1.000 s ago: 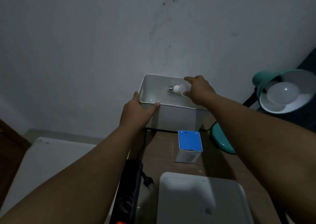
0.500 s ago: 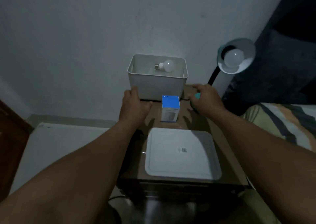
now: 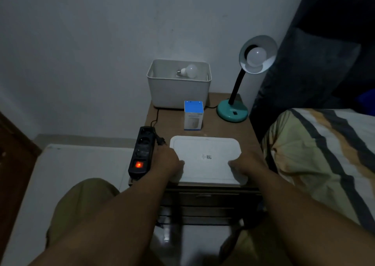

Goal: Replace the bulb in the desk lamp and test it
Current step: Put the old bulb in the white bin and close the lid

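Observation:
A teal desk lamp (image 3: pixel 232 111) stands at the table's back right, unlit, with a white bulb (image 3: pixel 256 55) in its tilted shade. Another white bulb (image 3: pixel 189 70) lies inside the white bin (image 3: pixel 178 94) at the back. A blue-topped bulb box (image 3: pixel 193 114) stands in front of the bin. My left hand (image 3: pixel 168 160) and my right hand (image 3: pixel 246 164) rest with curled fingers on the left and right parts of a flat white lid (image 3: pixel 205 150) near the front edge. Neither hand holds a bulb.
A black power strip (image 3: pixel 142 150) with a glowing red switch lies along the left edge of the brown nightstand (image 3: pixel 223 128). A loose black plug (image 3: pixel 160 140) rests beside it. A striped bed (image 3: pixel 324 154) is on the right, white floor on the left.
My right hand left the bulb in the bin, my left hand let go of the bin's rim, and both drew back onto the white lid. The view pulled back.

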